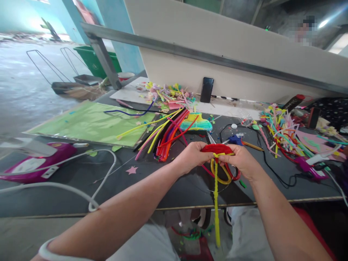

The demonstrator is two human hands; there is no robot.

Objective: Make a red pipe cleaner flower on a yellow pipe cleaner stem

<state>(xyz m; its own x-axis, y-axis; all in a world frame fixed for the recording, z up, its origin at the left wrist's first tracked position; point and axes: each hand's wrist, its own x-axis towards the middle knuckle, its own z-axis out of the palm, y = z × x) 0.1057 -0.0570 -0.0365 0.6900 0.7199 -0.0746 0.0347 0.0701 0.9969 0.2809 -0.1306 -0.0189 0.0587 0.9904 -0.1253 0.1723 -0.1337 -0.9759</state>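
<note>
Surface (168,195): dark grey, its near edge close to the person's legs.
Green sheet (89,119): flat along the left edge.
Purple tool (35,163): near the left edge, closer to the person than the green sheet.
Right heap (280,123): mixed stems, right of the hands, nearer the far edge.
Far heap (174,93): pastel stems beside the far edge.
Stem bundle (166,143): black, red, orange, pink and yellow, just beyond the left forearm.
Left hand (191,156): fingers and thumb closed on the left end of the red band (217,148).
Right hand (244,161): pinching the band's right end, thumb at the yellow strand (216,188).
Yellow strand: around the band's middle, hanging past the near edge.
Red band: arched between both hands, above the surface.
Phone (207,90): upright at the far edge.
Pink star (132,170): between the green sheet and the near edge.
</note>
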